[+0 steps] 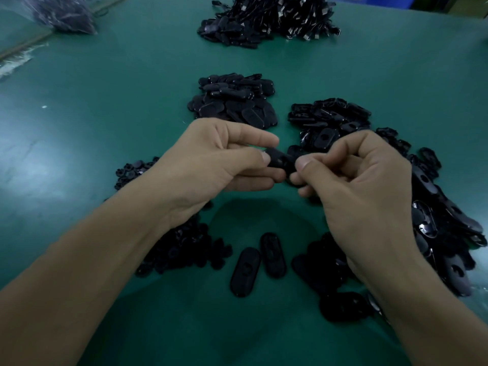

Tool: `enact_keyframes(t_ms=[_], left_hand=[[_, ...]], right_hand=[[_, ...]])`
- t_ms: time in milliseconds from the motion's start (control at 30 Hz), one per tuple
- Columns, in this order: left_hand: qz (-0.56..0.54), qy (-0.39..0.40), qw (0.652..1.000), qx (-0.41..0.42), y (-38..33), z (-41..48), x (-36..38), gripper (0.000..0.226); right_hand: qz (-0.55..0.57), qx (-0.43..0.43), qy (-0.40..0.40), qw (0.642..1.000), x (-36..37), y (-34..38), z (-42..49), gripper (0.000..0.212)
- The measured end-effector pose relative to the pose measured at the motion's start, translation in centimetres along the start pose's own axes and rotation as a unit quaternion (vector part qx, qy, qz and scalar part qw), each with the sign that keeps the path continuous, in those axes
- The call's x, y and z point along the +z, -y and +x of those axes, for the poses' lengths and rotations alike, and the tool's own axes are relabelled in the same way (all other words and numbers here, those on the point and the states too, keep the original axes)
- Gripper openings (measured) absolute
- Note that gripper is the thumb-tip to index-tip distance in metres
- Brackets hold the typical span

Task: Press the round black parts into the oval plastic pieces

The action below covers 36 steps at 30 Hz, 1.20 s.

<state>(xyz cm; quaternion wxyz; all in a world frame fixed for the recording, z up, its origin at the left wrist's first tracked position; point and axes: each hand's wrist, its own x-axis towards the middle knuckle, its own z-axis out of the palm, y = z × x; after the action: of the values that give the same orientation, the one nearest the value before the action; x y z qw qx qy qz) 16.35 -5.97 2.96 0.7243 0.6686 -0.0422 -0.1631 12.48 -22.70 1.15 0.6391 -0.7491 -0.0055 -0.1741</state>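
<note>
Left hand (219, 159) is pinching one end of an oval (281, 158) and right hand (356, 180) is pinching the other, up off the table (105, 101). Its long axis is running left-right between the thumbs. Can't tell if a round part is seated in it. Loose round parts (179, 249) are lying under the left wrist, nearer that hand; the oval pile (435, 220) is lying on the right.

A green table (105, 128) bears black heaps: round black parts (179, 249) at the left, oval pieces (435, 220) at the right, a middle pile (235, 101), a far corded pile (269, 19), and two loose ovals (245, 272) side by side in front.
</note>
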Motion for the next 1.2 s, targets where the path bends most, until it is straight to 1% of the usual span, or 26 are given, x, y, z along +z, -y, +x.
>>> enact_keyframes(t_ms=[133, 300, 533, 633, 800, 933, 967, 1033, 1100, 1200], left_hand=[[-0.014, 0.003, 1.000, -0.006, -0.14, -0.04, -0.21, 0.016], [-0.027, 0.000, 1.000, 0.013, -0.02, -0.14, -0.04, 0.014], [-0.017, -0.021, 0.999, 0.036, 0.03, -0.22, 0.01, 0.016], [0.014, -0.024, 0.999, 0.031, 0.17, -0.17, -0.20, 0.019], [0.131, 0.000, 0.991, 0.019, 0.14, 0.01, -0.52, 0.029], [0.159, 0.062, 0.985, -0.005, -0.01, -0.13, -0.52, 0.029], [0.156, 0.067, 0.985, -0.008, 0.01, -0.18, -0.47, 0.027], [0.135, 0.049, 0.990, -0.014, 0.08, -0.26, -0.34, 0.019], [0.125, 0.011, 0.992, -0.014, 0.21, -0.28, -0.22, 0.014], [0.141, -0.042, 0.989, 0.013, 0.25, -0.14, -0.19, 0.012]], right_hand=[[0.025, -0.003, 0.000, 1.000, -0.11, 0.08, 0.25, 0.031], [0.004, -0.010, 0.014, 1.000, 0.01, 0.01, -0.03, 0.033], [-0.041, -0.014, -0.006, 0.999, -0.14, 0.15, -0.06, 0.031], [-0.071, -0.009, 0.000, 0.997, 0.03, 0.04, -0.19, 0.026], [-0.062, -0.019, 0.027, 0.997, 0.46, 0.31, -0.38, 0.020], [-0.056, -0.027, 0.019, 0.998, 0.39, 0.53, -0.33, 0.022], [-0.057, -0.023, 0.015, 0.998, 0.35, 0.51, -0.30, 0.022], [-0.054, -0.010, 0.006, 0.998, 0.27, 0.48, -0.26, 0.021], [-0.046, 0.004, 0.002, 0.999, 0.21, 0.48, -0.27, 0.020], [-0.052, 0.013, 0.017, 0.998, 0.22, 0.40, -0.21, 0.022]])
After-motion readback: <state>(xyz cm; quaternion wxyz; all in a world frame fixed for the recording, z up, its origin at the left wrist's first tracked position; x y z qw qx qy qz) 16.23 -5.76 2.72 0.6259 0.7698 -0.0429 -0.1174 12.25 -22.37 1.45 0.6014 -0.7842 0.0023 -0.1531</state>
